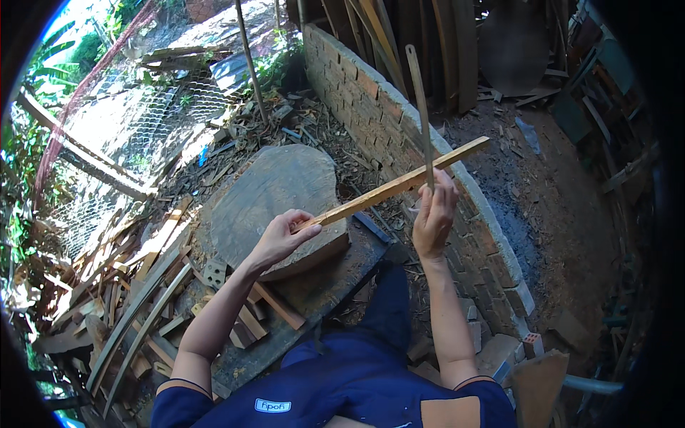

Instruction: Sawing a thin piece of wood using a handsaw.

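My left hand (282,237) is closed on the lower left end of a long, narrow wooden strip (378,194), thumb pressed along its top. The strip slants up to the right above a big round wooden chopping block (275,189). Out to the right, my right hand (437,217) is closed on the lower end of a long, thin, flat strip (419,100) with a rounded tip and a small hole near it; its exact kind I cannot make out. That piece stands nearly upright and crosses the wooden strip close to my right fingers. My right fingertips reach the wooden strip's underside.
A low brick wall (371,85) runs diagonally along the right of the block. Scrap wood (153,250) lies heaped at the left, with a perforated brick (214,273) beside the block. Wire mesh (171,100) hangs at the far left. Tall boards (446,53) lean at the back.
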`<state>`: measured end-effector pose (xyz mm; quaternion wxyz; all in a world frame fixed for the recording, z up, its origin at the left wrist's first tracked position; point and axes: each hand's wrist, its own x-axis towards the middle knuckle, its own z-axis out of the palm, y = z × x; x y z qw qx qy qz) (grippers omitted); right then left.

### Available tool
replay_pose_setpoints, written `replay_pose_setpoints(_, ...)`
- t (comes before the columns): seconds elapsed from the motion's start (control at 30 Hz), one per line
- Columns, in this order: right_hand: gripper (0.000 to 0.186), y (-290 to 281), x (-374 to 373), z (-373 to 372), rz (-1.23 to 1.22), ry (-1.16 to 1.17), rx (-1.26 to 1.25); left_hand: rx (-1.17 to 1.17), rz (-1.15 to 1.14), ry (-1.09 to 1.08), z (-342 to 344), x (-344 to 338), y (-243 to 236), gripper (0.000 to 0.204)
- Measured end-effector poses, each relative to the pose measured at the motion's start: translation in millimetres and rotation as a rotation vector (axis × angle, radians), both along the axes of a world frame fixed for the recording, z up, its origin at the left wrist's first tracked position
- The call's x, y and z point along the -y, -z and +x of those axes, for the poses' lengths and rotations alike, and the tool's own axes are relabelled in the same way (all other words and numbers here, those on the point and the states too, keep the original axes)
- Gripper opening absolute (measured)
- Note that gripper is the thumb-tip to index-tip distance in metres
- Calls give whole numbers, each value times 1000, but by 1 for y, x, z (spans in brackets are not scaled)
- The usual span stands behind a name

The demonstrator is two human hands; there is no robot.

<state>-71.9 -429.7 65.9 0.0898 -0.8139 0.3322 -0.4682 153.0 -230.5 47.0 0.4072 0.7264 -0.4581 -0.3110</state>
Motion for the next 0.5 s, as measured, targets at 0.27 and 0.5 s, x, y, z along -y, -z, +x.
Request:
replay_pose_setpoints(0.27, 20, -47, -9, -5, -120, -66, 7, -545, 3, 183, -22, -37, -54, 46)
replay_pose_setpoints(0.5, 22, -29, -18, -17, -84, -94, -107, -352, -165, 119, -22, -46, -18, 39)
